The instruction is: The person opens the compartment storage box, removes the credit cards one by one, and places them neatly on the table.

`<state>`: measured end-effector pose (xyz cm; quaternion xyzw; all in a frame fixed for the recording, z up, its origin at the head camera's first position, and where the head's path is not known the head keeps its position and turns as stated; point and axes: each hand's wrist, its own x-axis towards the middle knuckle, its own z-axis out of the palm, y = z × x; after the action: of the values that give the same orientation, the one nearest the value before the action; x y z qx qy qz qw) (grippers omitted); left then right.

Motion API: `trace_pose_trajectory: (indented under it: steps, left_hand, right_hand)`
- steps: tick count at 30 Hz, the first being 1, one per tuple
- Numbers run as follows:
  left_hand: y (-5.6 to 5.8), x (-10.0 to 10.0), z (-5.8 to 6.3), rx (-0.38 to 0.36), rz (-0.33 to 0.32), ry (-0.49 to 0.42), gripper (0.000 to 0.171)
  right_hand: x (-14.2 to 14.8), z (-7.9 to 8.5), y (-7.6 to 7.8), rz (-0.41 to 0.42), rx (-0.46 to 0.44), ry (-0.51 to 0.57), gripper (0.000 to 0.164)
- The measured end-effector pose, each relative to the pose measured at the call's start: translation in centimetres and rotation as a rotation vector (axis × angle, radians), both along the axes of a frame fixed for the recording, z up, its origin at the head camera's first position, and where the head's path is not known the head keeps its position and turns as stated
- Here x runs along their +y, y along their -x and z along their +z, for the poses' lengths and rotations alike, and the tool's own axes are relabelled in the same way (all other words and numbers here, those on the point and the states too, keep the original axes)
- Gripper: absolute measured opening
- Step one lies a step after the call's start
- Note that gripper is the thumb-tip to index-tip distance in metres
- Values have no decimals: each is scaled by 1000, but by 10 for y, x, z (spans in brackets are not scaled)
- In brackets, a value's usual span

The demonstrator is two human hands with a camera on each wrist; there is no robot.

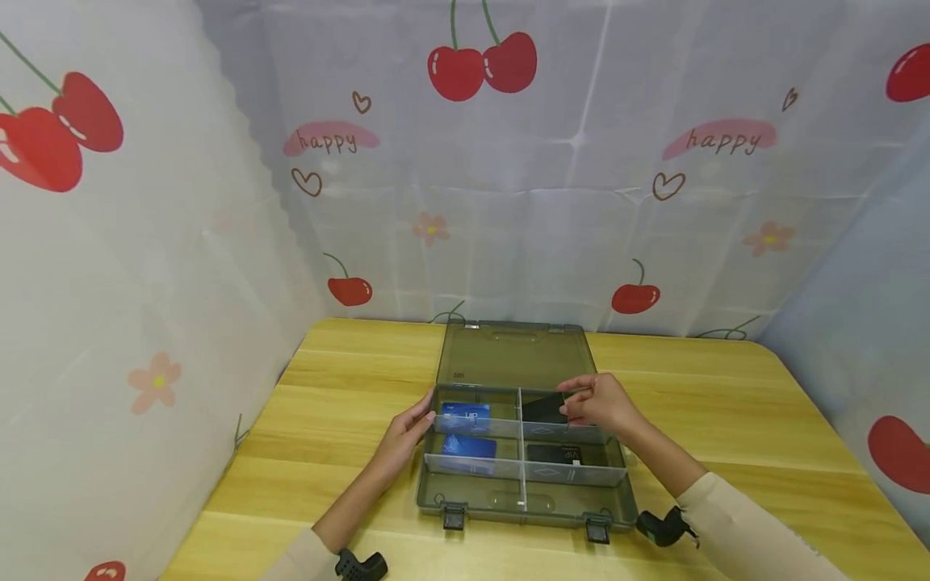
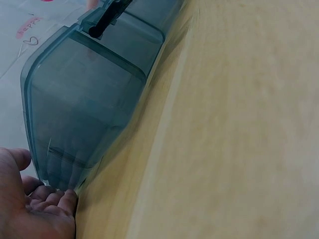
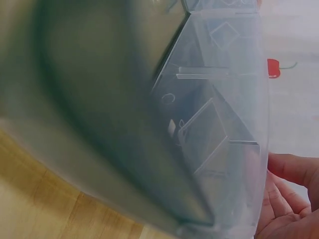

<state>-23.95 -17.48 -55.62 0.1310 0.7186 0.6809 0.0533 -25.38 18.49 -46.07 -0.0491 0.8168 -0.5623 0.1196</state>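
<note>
A grey see-through divided box (image 1: 475, 512) lies on the table with its lid (image 1: 517, 355) swung back. My left hand (image 1: 404, 436) grips the box's left side, thumb at the rim and fingers against the outer wall, as the left wrist view shows. Over the back right compartment, my right hand (image 1: 599, 403) pinches the right end of a black card (image 1: 541, 408), which sits tilted there. A black card with "VIP" lettering (image 1: 554, 454) lies in the compartment in front of it. Two blue cards, one at the back (image 1: 465, 415) and one nearer (image 1: 468, 446), occupy left compartments.
Clear dividers (image 1: 574, 472) split the box into compartments. Two dark latches (image 1: 454, 516) hang at its front edge. The box stands on a yellow wooden table (image 1: 349, 379), with cherry-printed curtains (image 1: 508, 186) around the back and sides. Each wrist wears a black camera mount (image 1: 361, 565).
</note>
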Motion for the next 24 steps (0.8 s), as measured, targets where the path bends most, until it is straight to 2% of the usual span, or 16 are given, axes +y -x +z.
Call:
trace_pose_trajectory:
  steps: [9, 24]
  left_hand:
    - [0, 1, 0, -3, 12, 16, 57]
    - [-2, 1, -1, 2, 15, 10, 59]
  right_hand:
    - [8, 1, 2, -73, 42, -20, 40]
    - [28, 6, -9, -120, 76, 95, 41]
